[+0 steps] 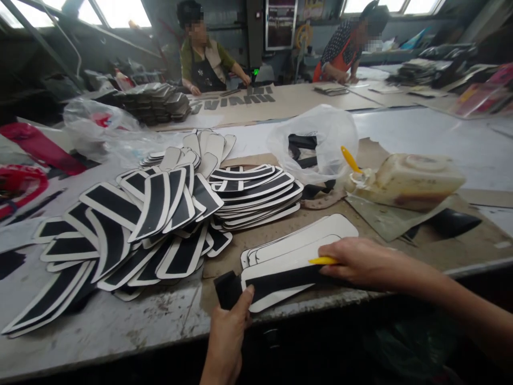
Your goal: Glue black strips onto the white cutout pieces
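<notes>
- Pinching in the head view, the left hand (pixel 227 337) has its thumb closed over the near-left end of the black strip (pixel 282 282), right where it meets the pale panel (pixel 276 300).
- Over to the right hand (pixel 358 262): fingers curled round a yellow stick (pixel 323 261), fingertips down at the strip's far end; whether they pinch the strip too, I cannot tell.
- And there's the panel, close to the front edge of the table (pixel 160 331), just in front of a pile of bare panels (pixel 298 243), the strip running lengthwise across it.
- Good work here would be a taut strip: a light, even pull between both hands, no stretching, no ripple.
- Watch those borders! Pale margin ought to show along both long sides, as on the striped pieces (pixel 146 206) heaped to the left.
- A loose black tail (pixel 226 290) pokes past the left end; best kept from folding underneath.
- Pressing from one end to the other should chase out bubbles, I'd judge.
- That stick wants its tip lifted clear, lest it smear or drag the strip.
</notes>
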`<state>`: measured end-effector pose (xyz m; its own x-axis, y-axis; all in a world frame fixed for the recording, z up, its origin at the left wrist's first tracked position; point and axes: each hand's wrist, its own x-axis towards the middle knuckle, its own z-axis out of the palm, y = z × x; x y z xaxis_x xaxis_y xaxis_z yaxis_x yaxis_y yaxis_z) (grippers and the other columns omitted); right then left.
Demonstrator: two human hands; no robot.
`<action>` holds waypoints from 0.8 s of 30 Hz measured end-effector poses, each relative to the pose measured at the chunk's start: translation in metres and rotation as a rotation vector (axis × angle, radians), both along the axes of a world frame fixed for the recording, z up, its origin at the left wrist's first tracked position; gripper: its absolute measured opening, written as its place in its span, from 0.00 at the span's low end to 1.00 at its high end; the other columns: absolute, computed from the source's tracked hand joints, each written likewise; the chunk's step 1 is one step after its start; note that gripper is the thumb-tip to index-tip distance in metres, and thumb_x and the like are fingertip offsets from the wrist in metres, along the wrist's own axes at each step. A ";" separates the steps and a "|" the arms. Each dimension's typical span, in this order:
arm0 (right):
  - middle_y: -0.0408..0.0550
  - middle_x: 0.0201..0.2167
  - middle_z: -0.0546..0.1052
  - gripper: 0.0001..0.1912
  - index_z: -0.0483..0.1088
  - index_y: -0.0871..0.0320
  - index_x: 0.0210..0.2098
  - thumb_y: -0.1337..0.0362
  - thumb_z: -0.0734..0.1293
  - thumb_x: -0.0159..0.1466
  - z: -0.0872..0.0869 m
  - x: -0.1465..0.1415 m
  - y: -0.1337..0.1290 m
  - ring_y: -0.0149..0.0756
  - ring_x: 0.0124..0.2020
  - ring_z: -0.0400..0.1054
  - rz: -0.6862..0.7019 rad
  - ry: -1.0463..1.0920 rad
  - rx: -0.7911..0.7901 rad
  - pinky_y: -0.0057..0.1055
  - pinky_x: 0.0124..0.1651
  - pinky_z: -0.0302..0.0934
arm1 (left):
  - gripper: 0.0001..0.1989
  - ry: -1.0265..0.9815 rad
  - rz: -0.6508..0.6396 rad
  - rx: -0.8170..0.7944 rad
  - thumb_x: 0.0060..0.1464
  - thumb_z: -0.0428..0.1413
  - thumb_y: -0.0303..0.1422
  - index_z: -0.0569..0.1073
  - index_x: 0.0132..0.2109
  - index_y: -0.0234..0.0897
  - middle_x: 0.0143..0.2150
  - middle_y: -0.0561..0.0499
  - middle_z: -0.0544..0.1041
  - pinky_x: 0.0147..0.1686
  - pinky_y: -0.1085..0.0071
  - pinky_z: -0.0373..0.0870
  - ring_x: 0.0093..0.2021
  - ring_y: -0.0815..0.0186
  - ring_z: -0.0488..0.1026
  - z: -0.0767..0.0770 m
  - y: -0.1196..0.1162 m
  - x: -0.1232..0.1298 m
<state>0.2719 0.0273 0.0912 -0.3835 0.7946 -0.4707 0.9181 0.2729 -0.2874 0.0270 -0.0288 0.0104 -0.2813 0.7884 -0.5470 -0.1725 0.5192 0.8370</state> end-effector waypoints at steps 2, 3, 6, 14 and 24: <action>0.46 0.27 0.73 0.10 0.68 0.56 0.30 0.58 0.60 0.62 0.001 0.026 -0.007 0.38 0.29 0.66 -0.116 0.062 0.006 0.29 0.31 0.53 | 0.23 0.004 0.031 -0.009 0.34 0.65 0.42 0.59 0.21 0.37 0.14 0.60 0.57 0.18 0.76 0.52 0.17 0.75 0.53 0.003 0.000 0.001; 0.46 0.27 0.73 0.10 0.67 0.56 0.30 0.58 0.59 0.62 0.001 0.035 -0.009 0.37 0.29 0.66 -0.162 0.098 0.017 0.28 0.32 0.54 | 0.22 0.002 0.047 -0.009 0.33 0.66 0.42 0.60 0.21 0.36 0.14 0.60 0.57 0.18 0.77 0.53 0.17 0.74 0.54 0.005 0.000 0.001; 0.46 0.29 0.73 0.11 0.66 0.57 0.29 0.59 0.59 0.62 -0.005 0.047 -0.009 0.36 0.31 0.66 -0.253 0.172 0.070 0.28 0.34 0.55 | 0.22 0.002 0.072 0.016 0.32 0.67 0.41 0.61 0.22 0.36 0.14 0.60 0.59 0.18 0.77 0.55 0.17 0.74 0.56 0.009 0.002 0.002; 0.51 0.36 0.75 0.13 0.69 0.58 0.38 0.56 0.58 0.64 -0.025 0.029 0.013 0.42 0.39 0.68 -0.342 -0.115 0.194 0.31 0.38 0.54 | 0.24 0.062 0.036 0.041 0.32 0.67 0.42 0.59 0.19 0.36 0.14 0.60 0.58 0.16 0.77 0.51 0.17 0.75 0.54 0.000 0.013 -0.005; 0.52 0.36 0.74 0.15 0.69 0.58 0.37 0.54 0.59 0.63 -0.026 0.023 0.023 0.44 0.40 0.68 -0.331 -0.160 0.146 0.32 0.38 0.55 | 0.24 0.076 0.066 -0.049 0.32 0.67 0.43 0.58 0.18 0.36 0.13 0.59 0.59 0.16 0.77 0.52 0.16 0.75 0.55 0.003 0.015 -0.004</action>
<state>0.2945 0.0505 0.0656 -0.0260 0.9261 -0.3764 0.9934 -0.0181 -0.1133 0.0229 -0.0138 0.0134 -0.3735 0.7396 -0.5599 -0.1446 0.5498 0.8227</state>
